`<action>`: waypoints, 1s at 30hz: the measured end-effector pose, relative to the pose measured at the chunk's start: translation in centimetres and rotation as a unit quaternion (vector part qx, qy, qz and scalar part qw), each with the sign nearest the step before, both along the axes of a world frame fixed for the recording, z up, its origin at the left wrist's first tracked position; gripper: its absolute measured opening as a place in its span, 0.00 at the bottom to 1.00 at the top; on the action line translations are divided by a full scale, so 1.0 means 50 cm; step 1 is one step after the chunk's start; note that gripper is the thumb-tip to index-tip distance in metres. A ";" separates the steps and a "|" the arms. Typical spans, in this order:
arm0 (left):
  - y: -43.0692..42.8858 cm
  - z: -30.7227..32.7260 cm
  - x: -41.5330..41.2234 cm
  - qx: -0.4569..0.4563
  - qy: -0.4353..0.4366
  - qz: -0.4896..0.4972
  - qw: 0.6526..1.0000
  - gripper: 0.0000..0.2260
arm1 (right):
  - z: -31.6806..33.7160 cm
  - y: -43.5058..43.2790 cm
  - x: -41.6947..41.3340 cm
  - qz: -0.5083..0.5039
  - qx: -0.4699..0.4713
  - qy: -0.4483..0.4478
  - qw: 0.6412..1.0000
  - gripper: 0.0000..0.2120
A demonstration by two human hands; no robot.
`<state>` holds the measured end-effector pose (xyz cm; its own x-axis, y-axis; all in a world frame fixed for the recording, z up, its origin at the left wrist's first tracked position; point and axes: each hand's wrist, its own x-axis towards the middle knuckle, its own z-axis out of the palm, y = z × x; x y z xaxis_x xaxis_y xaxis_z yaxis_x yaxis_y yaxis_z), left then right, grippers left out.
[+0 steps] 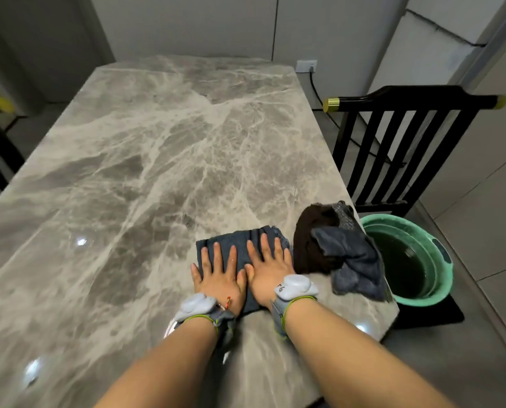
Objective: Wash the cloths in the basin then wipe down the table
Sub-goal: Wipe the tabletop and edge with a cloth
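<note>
**Both palms flat on the folded cloth**

My left hand (219, 275) and right hand (268, 270) lie side by side, fingers straight and a little spread, gripping nothing, palms pressed down on a folded dark blue-grey cloth (240, 235). The thumbs almost meet over its middle. Each wrist carries a pale sensor on a grey band, left (194, 306) and right (294, 287).

The folded cloth lies flat on the grey marbled table (157, 142), near its right-hand corner on my side. Just to the right of the folded cloth sits a bunched brown cloth (307, 240), and over that a crumpled grey cloth (352, 260) that hangs past the table edge. Further right of the folded cloth and lower down, off the table, stands the green basin (443, 278) with dark water in it (what the black flat thing under it is, I cannot tell). Beyond the basin, up and to the right of the folded cloth, is a black slatted chair (393, 148) with gold tips. Far beyond the folded cloth a white wall socket (306, 66) holds a black cable.
</note>
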<state>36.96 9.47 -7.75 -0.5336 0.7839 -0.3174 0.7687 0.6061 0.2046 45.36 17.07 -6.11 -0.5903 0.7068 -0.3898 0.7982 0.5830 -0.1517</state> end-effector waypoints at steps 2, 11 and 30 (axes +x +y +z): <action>-0.046 -0.006 0.030 0.000 -0.003 0.012 1.000 0.30 | -0.008 -0.048 0.034 0.002 -0.005 0.005 1.000 0.27; -0.273 0.011 0.203 -0.022 -0.018 -0.006 1.000 0.42 | 0.012 -0.278 0.233 0.004 -0.026 -0.008 1.000 0.28; -0.198 0.005 0.132 0.008 -0.012 0.110 0.994 0.28 | -0.018 -0.229 0.123 0.013 -0.007 0.068 0.998 0.26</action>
